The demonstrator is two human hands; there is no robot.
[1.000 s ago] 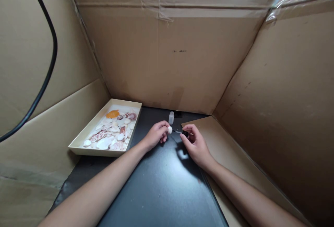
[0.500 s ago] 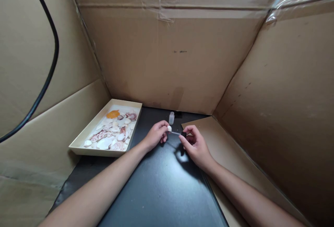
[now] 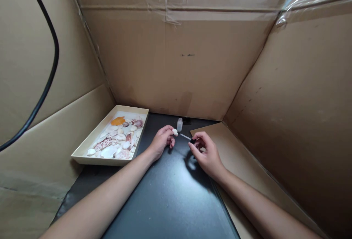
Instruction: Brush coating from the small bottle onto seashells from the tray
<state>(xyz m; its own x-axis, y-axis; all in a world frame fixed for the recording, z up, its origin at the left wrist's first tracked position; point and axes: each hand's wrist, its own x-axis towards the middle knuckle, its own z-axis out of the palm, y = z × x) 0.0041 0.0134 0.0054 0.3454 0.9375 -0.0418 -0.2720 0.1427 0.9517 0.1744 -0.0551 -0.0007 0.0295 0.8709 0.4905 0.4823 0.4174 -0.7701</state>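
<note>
My left hand pinches a small white seashell between its fingertips. Opposite it, my right hand grips a black-capped applicator with a thin pale stem. The stem points left, its tip close to the shell; whether the two touch I cannot tell. The black cap is mostly hidden by my right fingers. Just behind the shell a small translucent bottle stands upright, its neck uncapped.
A cream tray with several seashells, among them an orange one, lies to the left. On the right a flat cardboard sheet covers part of the dark table. Cardboard walls enclose the table; a black cable hangs at left.
The shell has been turned in my left fingers and shifted slightly up. The applicator stem has tilted, its tip now higher and drawn a little away from my left fingers.
</note>
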